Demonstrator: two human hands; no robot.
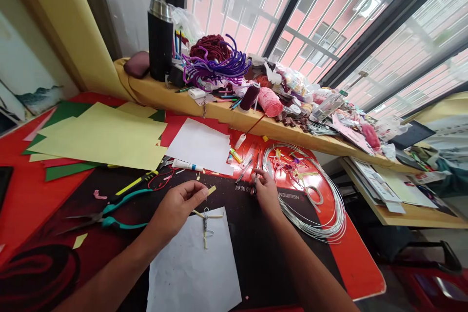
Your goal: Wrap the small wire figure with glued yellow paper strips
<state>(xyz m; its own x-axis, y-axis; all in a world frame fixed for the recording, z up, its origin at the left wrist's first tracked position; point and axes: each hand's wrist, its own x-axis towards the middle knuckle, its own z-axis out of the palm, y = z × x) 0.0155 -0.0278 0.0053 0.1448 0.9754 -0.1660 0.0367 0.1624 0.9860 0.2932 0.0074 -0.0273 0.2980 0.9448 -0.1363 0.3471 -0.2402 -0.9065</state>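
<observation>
My left hand point(183, 204) pinches a small strip of yellow paper point(211, 190) between thumb and fingertips. Just below it, a small figure of twisted wire with yellow paper strips point(205, 224) lies on a white sheet point(197, 273). To the right, my right hand point(266, 190) is closed around the handles of scissors point(259, 158), their blades pointing away from me; the fingers partly hide them. Teal-handled pliers point(124, 208) rest left of my left hand. A loose yellow paper scrap point(80, 241) is near them.
Yellow sheets point(98, 131) and a white sheet point(199, 144) lie at the back. A utility knife point(137, 183) and a glue tube point(186, 165) are in front of them. At right are a wire coil point(334, 219) and a tape roll point(315, 196). A cluttered ledge point(219, 107) runs behind.
</observation>
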